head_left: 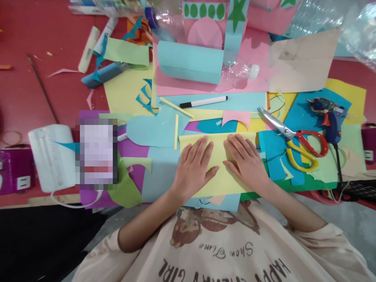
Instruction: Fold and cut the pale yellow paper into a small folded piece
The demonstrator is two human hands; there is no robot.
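Note:
Both of my hands press on a yellow sheet of paper (217, 172) at the front of the table, near my body. My left hand (195, 168) lies flat on its left part with fingers spread. On the right part rests my right hand (245, 162), palm down, fingers stretched out. The sheet's far edge looks folded over. Scissors (289, 133) with a red and a yellow handle lie open to the right. Beyond the sheet is a black-and-white marker (204, 102). A narrow yellow paper strip (176, 132) lies left of the sheet.
A clear bottle wrapped in light-blue paper (190, 62) lies at the back. The glue gun (333, 119) is at the right, its cord hanging over the edge. On the left are a phone (98, 152) and a white power strip (54, 156). Coloured paper scraps surround my hands.

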